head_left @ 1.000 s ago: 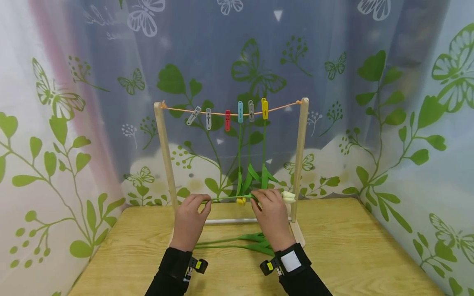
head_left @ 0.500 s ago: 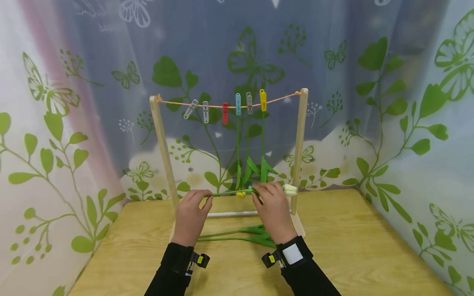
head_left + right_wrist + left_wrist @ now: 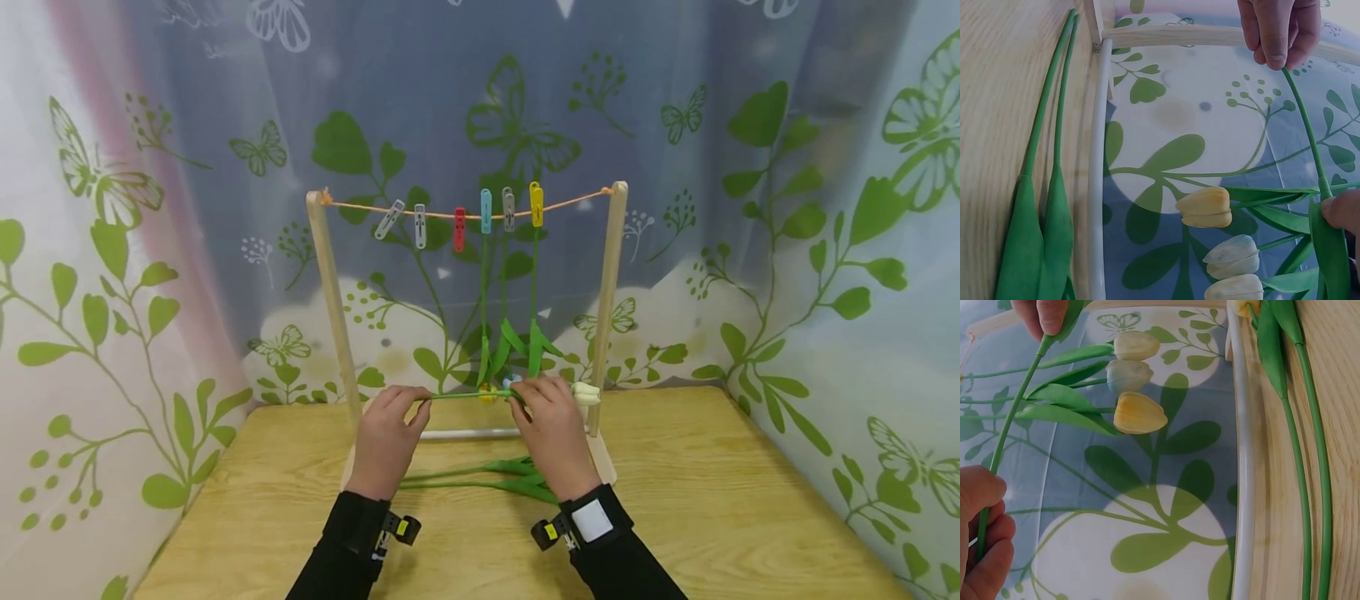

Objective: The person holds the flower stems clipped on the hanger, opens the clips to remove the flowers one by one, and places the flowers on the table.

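Note:
A white artificial tulip (image 3: 587, 395) is held level in front of the rack by both hands. My left hand (image 3: 390, 437) pinches the stem's bare end between thumb and fingers. Near the bloom, my right hand (image 3: 553, 433) grips the stem where the leaf starts, as the right wrist view shows at the leaf (image 3: 1330, 250). Behind the held stem, several tulips hang bloom down: a yellow tulip (image 3: 1140, 414), a pale blue tulip (image 3: 1130, 375) and a cream tulip (image 3: 1136, 345). Blue (image 3: 486, 211), grey (image 3: 508, 209) and yellow (image 3: 536, 205) clothespins hold their stems on the cord.
A wooden rack (image 3: 334, 308) carries the orange cord (image 3: 435, 213). Two grey clothespins and a red clothespin (image 3: 459, 230) sit on its left half without flowers. More tulips (image 3: 1035, 219) lie on the table (image 3: 247, 500) before the white rod (image 3: 472, 433). A patterned curtain stands behind.
The head view has tilted slightly, so the rack sits higher in the picture. Both hands keep their hold on the white tulip, with hardly any movement.

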{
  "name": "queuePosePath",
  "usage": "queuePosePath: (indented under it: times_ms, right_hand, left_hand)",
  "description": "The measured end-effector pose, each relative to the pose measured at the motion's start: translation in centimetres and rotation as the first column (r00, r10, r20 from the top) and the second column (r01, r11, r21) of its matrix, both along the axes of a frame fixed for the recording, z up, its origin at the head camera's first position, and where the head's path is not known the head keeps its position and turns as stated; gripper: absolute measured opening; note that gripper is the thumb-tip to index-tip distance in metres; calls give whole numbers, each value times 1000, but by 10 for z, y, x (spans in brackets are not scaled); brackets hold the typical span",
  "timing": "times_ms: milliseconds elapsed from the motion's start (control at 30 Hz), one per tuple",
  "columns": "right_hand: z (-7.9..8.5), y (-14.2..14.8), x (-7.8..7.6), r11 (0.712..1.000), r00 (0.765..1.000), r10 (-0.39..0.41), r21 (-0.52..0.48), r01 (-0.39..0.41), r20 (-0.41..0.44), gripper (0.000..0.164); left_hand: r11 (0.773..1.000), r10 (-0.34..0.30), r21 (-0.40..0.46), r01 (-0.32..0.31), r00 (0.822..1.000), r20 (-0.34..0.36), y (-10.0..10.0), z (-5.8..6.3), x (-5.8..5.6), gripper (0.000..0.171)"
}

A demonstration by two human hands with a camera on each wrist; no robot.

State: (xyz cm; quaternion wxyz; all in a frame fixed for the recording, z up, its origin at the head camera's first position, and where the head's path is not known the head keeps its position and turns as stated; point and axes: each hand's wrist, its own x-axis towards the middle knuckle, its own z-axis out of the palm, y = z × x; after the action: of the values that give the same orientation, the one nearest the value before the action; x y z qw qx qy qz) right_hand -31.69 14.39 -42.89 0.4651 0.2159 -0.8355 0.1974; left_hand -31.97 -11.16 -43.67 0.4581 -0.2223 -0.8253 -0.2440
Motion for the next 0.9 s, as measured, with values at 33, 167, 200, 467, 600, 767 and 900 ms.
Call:
queuePosePath:
  times_ms: [33, 167, 200, 467, 600, 767, 900]
  right_hand:
    - [-1, 0, 0, 1000, 1000, 1, 0, -1, 1, 21]
    - [-2, -1, -1, 1000, 1000, 1, 5, -1, -7, 21]
    - [-2, -1, -1, 1000, 1000, 0, 6, 0, -11, 21]
    - [-4, -3, -2, 1000, 1000, -14, 20, 15, -21, 23]
    - [-6, -3, -3, 999, 999, -24, 29, 24, -29, 23]
    - [-8, -5, -2, 999, 1000, -22, 38, 23, -19, 24]
    - [-11, -6, 0, 999, 1000, -22, 37, 22, -4, 24]
  left_hand:
    - [1000, -1, -2, 1, 1000, 2, -1, 1, 0, 16]
    - [1000, 0, -11, 0, 1000, -1, -2, 2, 1, 17]
    - [1000, 1, -12, -1, 1000, -3, -2, 2, 1, 17]
    - [1000, 17, -18, -17, 1000, 0, -5, -6, 4, 17]
    - [1000, 4, -11, -4, 1000, -4, -6, -8, 5, 17]
    - [1000, 10, -10, -10, 1000, 9, -8, -13, 4, 19]
    - [1000, 19, -16, -19, 1000, 19, -9, -14, 6, 19]
